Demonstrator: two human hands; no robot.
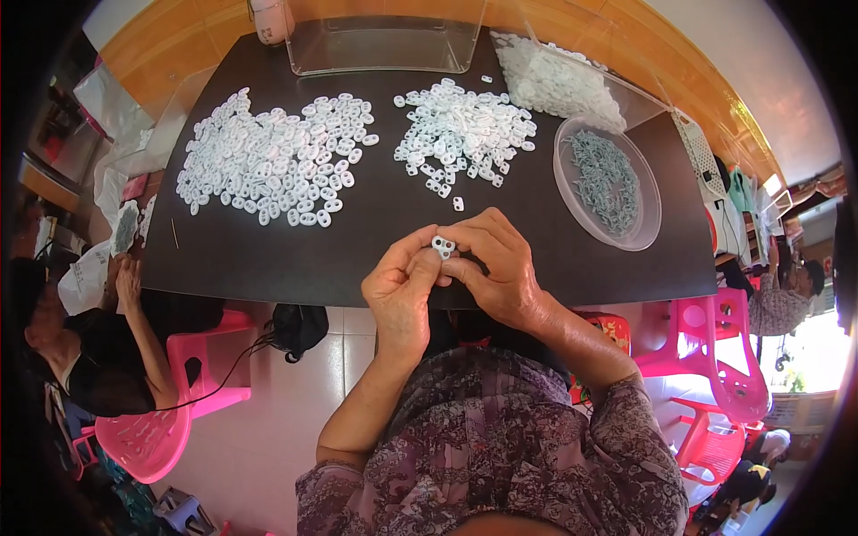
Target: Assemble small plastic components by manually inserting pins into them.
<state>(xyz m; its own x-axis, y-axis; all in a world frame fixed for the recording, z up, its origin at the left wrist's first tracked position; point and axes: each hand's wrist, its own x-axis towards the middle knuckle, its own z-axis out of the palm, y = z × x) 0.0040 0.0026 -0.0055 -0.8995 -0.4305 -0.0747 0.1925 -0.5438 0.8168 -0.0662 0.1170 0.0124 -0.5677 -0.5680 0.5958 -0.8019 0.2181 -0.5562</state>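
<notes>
Near the table's front edge, small white plastic pieces with holes (442, 244) are pinched between my two hands. My left hand (402, 281) grips them from the left with thumb and fingers closed. From the right, the fingertips of my right hand (497, 261) close on the same pieces. How the pieces fit together is too small to tell. Just beyond my hands lies a single white two-hole piece (458, 204). Farther off is a pile of similar small white pieces (465, 129). To its left spreads a wider pile of white oval two-hole pieces (268, 159).
A round clear tub (650, 210) of grey-green small parts (604, 179) stands right. Behind it is a bag of white pieces (559, 85). A clear plastic bin (380, 68) sits at the dark table's (295, 259) far edge. Another person (107, 353) sits left, by a pink chair (147, 442).
</notes>
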